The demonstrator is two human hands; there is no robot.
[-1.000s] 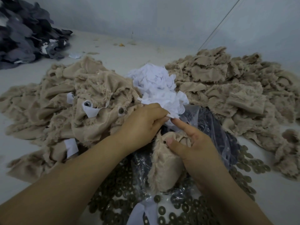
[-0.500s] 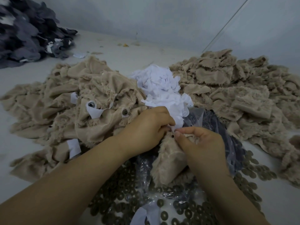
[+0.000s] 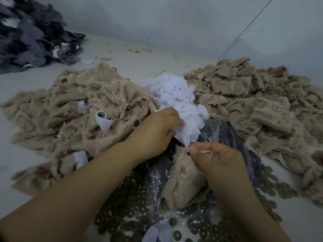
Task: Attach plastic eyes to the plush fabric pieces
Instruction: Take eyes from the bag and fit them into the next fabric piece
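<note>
At frame centre, the right hand [image 3: 222,165] pinches a beige plush piece [image 3: 183,182] beside a small dark eye [image 3: 188,154]. The left hand [image 3: 153,131] grips a white fabric scrap [image 3: 181,135] from the white pile [image 3: 176,98]. Washers [image 3: 132,206] and a plastic bag [image 3: 215,131] lie beneath.

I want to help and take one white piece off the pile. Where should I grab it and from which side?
Probably pinch a loose outer flap on the near edge of the white scrap pile, coming from the front. The flaps there stick out thin and free. The left hand has its grip on that edge, while the right hand holds the beige plush piece.
</note>
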